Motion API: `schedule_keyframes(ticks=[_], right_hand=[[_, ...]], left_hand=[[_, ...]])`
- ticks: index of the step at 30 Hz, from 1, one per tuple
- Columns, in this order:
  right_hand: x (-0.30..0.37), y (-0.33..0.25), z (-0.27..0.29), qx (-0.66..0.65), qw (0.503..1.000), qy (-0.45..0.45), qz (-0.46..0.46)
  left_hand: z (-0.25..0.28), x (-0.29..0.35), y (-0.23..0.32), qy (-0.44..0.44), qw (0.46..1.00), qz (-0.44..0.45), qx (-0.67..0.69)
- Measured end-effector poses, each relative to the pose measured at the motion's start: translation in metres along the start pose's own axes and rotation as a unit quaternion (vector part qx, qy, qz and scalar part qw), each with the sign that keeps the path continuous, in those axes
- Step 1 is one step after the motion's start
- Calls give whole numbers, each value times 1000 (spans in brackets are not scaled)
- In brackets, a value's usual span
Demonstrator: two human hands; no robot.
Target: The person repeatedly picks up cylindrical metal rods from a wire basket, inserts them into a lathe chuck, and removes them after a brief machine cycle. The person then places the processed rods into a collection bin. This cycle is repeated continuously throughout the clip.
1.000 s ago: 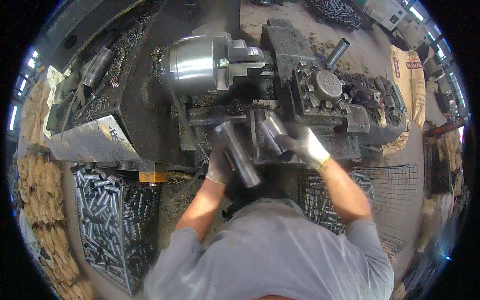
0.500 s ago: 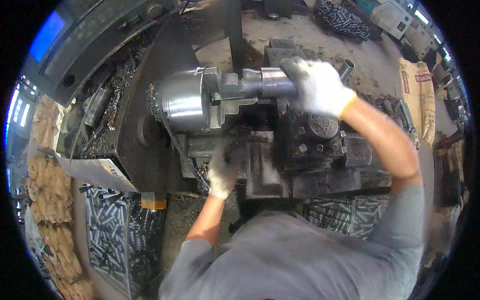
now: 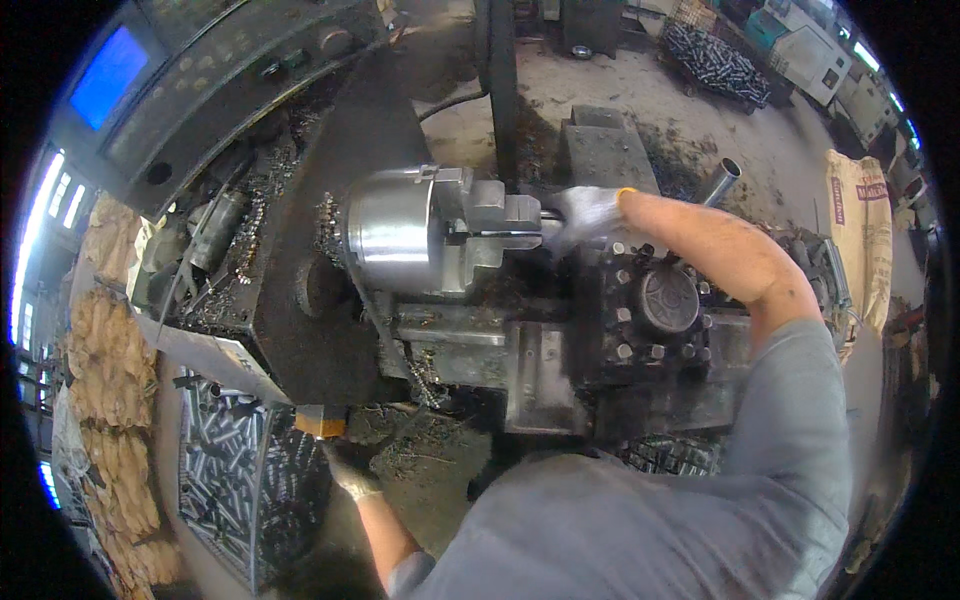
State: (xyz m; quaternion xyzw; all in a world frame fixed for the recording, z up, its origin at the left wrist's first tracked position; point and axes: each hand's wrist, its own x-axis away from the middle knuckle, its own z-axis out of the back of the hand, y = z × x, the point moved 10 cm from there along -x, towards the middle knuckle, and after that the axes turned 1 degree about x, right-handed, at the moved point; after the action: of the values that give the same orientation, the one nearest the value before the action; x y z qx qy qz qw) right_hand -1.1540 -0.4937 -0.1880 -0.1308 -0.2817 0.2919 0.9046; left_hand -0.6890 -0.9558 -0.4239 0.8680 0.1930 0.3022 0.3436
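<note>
My right hand (image 3: 588,215), in a white glove, is at the front of the lathe chuck (image 3: 395,222), close to its stepped jaws (image 3: 487,210). A narrow bright metal edge shows between the jaws and the glove. The fingers are bent toward it, but blur and the hand itself hide what they hold, if anything. Down at the lower left, my gloved left hand (image 3: 350,475) reaches beside a bin of short metal tubes (image 3: 225,455). Its fingers are dark and smeared, just below an orange block (image 3: 320,422); whether they grip anything is hidden.
A tool post (image 3: 665,300) with several bolts stands right of the chuck. Behind it a metal tube (image 3: 722,182) sticks up at a slant. Metal chips lie along the machine (image 3: 425,380). Sacks (image 3: 860,240) stand at the right; a heaped cart of parts (image 3: 715,62) is farther back.
My left hand has moved from below the chuck down and left to the tube bin. My right hand is closer to the jaws. The shiny cylinder at the jaws no longer shows.
</note>
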Motion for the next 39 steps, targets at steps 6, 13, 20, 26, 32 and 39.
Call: schedule_keyframes(ticks=[6, 13, 20, 26, 32, 39], right_hand=[[-8, 11, -11, 75, 994, -18, -72], [26, -45, 31, 71, 988, 138, 17], [279, -132, 7, -159, 878, 446, 73], [292, -148, -127, -286, 899, 325, 60], [283, -97, -204, -349, 911, 213, -48], [245, -98, -266, -338, 933, 121, 29]], left_hand=[[-55, 17, 35, -369, 896, 135, 207], [14, -1, 58, 150, 969, -59, -188], [-187, 115, 176, 144, 643, -561, -501], [-506, 58, 213, -59, 506, -618, -598], [-620, -73, 230, 33, 429, -401, -809], [-522, 74, 109, -112, 531, -600, -588]])
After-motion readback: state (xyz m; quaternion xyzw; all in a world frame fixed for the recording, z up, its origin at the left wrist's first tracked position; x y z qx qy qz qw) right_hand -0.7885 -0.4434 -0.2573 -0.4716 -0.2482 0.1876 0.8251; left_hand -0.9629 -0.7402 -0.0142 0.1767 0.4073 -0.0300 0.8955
